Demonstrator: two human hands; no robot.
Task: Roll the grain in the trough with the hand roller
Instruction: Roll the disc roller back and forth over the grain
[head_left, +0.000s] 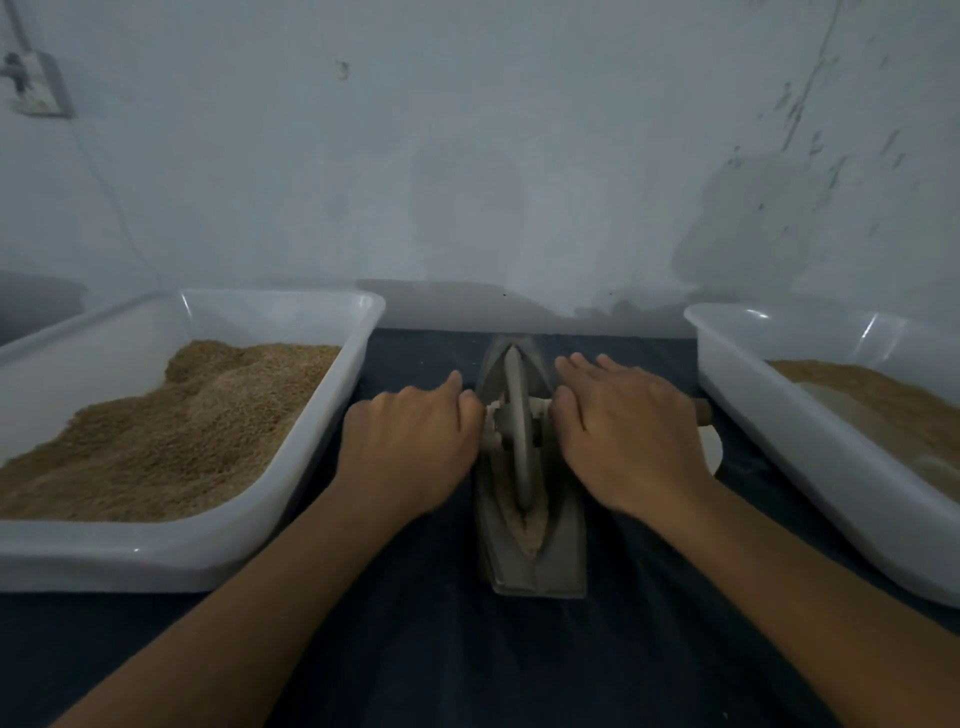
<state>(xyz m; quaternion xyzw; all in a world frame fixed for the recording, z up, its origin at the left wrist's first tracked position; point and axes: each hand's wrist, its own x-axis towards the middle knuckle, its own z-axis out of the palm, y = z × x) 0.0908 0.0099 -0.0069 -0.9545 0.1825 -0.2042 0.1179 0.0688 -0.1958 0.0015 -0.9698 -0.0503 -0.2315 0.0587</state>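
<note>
The rolling is under way, by the look of it. At the centre of the frame a narrow metal trough (530, 519) lies lengthwise on the dark-covered worktop (441, 649), and the disc of the hand roller (517, 431) stands upright in its groove, about midway along. The left hand (410, 447) lies over the axle handle left of the disc, its fingers curled down around it; the right hand (623, 436) covers the handle on the other side, fingers flatter and pointing toward the top of the frame, so I cannot tell whether that grip closes round the handle or merely presses on it. The handle's wooden end pokes out beyond the right hand.

A pale, crushed-looking patch of grain (527, 530) shows in the groove near the lower end of the trough, which suggests some passes are done. The upper end is blurred, so how much remains unrolled there is unclear.

A white tray (332, 415) at centre left holds a heap of brown grain; another tray (779, 415) at centre right holds a smaller amount.
</note>
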